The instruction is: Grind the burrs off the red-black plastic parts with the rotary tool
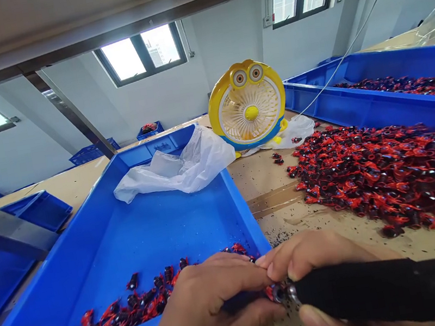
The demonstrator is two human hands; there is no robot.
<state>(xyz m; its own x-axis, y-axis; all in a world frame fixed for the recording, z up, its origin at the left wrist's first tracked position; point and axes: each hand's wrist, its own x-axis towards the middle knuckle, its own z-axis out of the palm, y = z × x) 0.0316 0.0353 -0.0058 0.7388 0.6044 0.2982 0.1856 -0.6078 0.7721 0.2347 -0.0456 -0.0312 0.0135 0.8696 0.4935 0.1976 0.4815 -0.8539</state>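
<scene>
Black tool (378, 292) clamped in the right hand (324, 249), metal tip (293, 293) beside a red-and-black piece (276, 289) apparently pinched by the left hand (206, 302); fingertips together. Best: piece braced firmly, tip square to its ring. Blue tray (149, 226) left of the hands, heap of pieces (388, 174) right.

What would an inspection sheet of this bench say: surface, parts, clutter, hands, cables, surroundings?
Surface: tan benchtop, brown tape across it, black specks scattered.
Parts: red-and-black parts heaped at right, more along the near end of the blue tray.
Clutter: crumpled plastic bag over the tray's far end.
Hands: left hand pinches a small ringed part; right hand has its fingers around a black cylindrical tool, metal tip by that part.
Cables: thin pale cord slants down towards the yellow fan; its end is unclear.
Surroundings: windows, metal post.
</scene>
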